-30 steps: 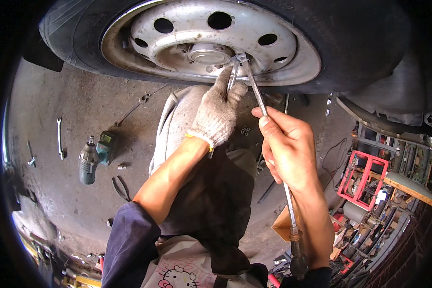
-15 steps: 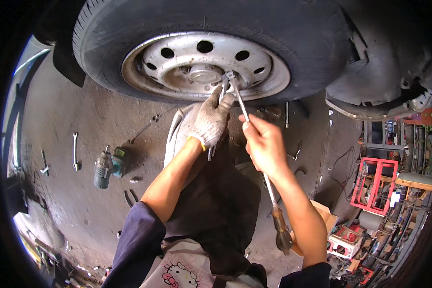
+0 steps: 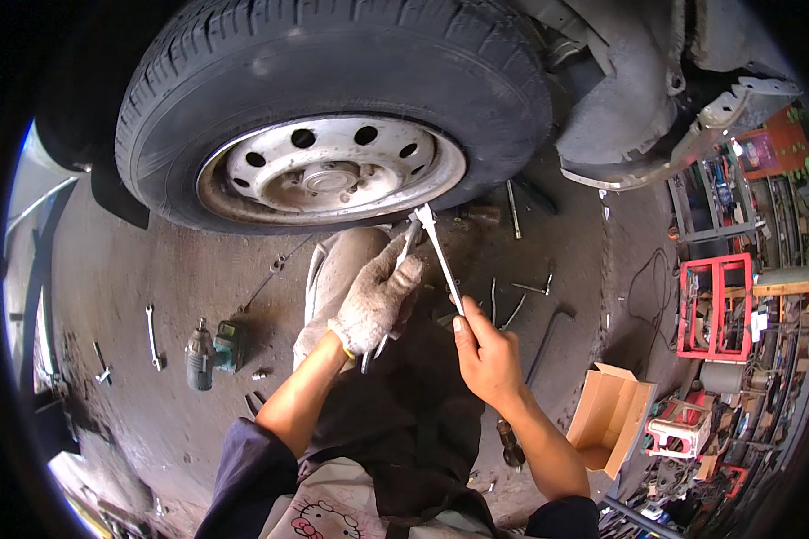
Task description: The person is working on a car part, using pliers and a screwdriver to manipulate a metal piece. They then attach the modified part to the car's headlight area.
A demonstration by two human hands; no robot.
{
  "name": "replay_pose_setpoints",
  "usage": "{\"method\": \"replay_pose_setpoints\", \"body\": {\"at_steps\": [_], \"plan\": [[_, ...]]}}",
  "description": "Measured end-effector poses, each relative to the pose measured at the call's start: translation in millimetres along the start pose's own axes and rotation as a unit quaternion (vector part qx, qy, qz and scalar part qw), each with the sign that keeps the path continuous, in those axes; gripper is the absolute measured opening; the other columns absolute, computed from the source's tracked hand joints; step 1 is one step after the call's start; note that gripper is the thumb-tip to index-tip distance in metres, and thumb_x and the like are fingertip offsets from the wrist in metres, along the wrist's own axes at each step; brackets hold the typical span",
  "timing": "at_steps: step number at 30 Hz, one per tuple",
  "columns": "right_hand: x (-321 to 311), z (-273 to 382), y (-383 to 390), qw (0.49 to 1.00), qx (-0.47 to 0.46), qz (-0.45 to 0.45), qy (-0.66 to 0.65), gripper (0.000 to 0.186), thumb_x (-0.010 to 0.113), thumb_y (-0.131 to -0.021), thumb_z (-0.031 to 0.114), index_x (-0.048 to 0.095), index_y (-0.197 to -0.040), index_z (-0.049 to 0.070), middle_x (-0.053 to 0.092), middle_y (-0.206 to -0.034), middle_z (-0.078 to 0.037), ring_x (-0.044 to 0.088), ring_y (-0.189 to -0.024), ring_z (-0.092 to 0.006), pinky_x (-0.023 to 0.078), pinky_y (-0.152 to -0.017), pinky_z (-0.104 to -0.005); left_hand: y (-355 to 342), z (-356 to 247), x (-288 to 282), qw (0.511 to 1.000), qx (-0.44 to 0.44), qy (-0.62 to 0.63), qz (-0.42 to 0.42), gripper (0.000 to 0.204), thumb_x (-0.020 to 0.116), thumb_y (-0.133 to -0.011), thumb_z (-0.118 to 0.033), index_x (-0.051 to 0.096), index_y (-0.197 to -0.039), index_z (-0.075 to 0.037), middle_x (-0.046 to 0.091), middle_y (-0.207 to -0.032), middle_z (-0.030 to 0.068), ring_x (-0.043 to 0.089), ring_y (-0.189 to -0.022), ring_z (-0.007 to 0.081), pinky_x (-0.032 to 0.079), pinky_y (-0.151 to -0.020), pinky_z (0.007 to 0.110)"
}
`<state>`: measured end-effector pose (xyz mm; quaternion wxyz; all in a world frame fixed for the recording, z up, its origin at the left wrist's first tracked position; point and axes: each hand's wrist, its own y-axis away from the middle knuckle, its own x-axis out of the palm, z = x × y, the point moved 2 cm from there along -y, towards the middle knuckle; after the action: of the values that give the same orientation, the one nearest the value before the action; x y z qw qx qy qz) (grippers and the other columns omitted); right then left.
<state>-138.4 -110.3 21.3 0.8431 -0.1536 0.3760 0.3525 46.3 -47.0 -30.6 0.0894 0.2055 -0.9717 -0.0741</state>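
I'm looking down at both hands below the wheel (image 3: 333, 175). My left hand (image 3: 375, 301), in a grubby knit glove, is curled around a slim metal tool (image 3: 403, 256), fingers closed on it. My right hand (image 3: 487, 355), bare, pinches a long silver wrench (image 3: 440, 256) between thumb and fingers, its head pointing up toward the tyre (image 3: 351, 63). The 2 tools meet at their upper ends, just under the rim. An impact driver (image 3: 208, 352) lies on the floor to the left, well apart.
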Motion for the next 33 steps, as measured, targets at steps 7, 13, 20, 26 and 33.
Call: {"method": "replay_pose_setpoints", "body": {"at_steps": [7, 13, 20, 26, 33], "plan": [[-27, 3, 16, 0.999, 0.020, -0.013, -0.030, 0.031, 0.063, -0.098, 0.014, 0.063, -0.125, -0.001, 0.070, -0.096, -0.023, 0.071, -0.083, -0.0397, 0.056, -0.070, -0.0402, 9, -27, 7, 0.997, -0.019, -0.038, 0.065, 0.071, 0.056, -0.101, -0.048, 0.036, -0.154, -0.006, 0.055, -0.084, 0.0000, 0.050, -0.068, 0.0090, 0.044, -0.061, 0.024], [-35, 23, 32, 0.997, 0.032, -0.041, -0.052, 0.032, 0.063, -0.098, 0.015, 0.062, -0.126, -0.001, 0.070, -0.096, -0.025, 0.072, -0.084, -0.0392, 0.055, -0.069, -0.0395, 10, -44, 18, 0.978, 0.162, -0.134, -0.008, 0.061, 0.057, -0.101, -0.044, 0.047, -0.145, -0.002, 0.052, -0.079, 0.0029, 0.050, -0.059, 0.0131, 0.044, -0.054, 0.026], [-39, 39, 54, 0.993, -0.022, -0.072, -0.089, 0.034, 0.063, -0.098, 0.016, 0.061, -0.128, 0.000, 0.070, -0.089, -0.025, 0.071, -0.075, -0.0385, 0.055, -0.063, -0.0392, 29, -52, 18, 0.923, 0.247, -0.287, -0.068, 0.047, 0.061, -0.097, -0.030, 0.056, -0.136, -0.003, 0.058, -0.104, 0.0201, 0.054, -0.100, 0.0432, 0.043, -0.089, 0.047], [-49, 19, 73, 0.989, -0.037, -0.112, 0.084, 0.032, 0.067, -0.095, 0.017, 0.064, -0.125, 0.005, 0.072, -0.086, -0.018, 0.072, -0.070, -0.0340, 0.055, -0.058, -0.0413, 27, -37, 20, 0.950, 0.149, -0.267, 0.064, 0.064, 0.058, -0.102, -0.039, 0.039, -0.150, -0.001, 0.059, -0.132, 0.0256, 0.055, -0.128, 0.0283, 0.039, -0.108, 0.038], [-106, -22, 88, 0.953, -0.097, -0.156, 0.242, 0.027, 0.070, -0.092, 0.028, 0.072, -0.117, 0.018, 0.070, -0.072, -0.007, 0.066, -0.057, -0.0289, 0.049, -0.054, -0.0418, 30, -51, 32, 0.896, 0.135, -0.391, 0.159, 0.066, 0.057, -0.100, -0.041, 0.038, -0.150, -0.002, 0.052, -0.140, 0.0299, 0.049, -0.134, 0.0423, 0.040, -0.107, 0.044]]}}
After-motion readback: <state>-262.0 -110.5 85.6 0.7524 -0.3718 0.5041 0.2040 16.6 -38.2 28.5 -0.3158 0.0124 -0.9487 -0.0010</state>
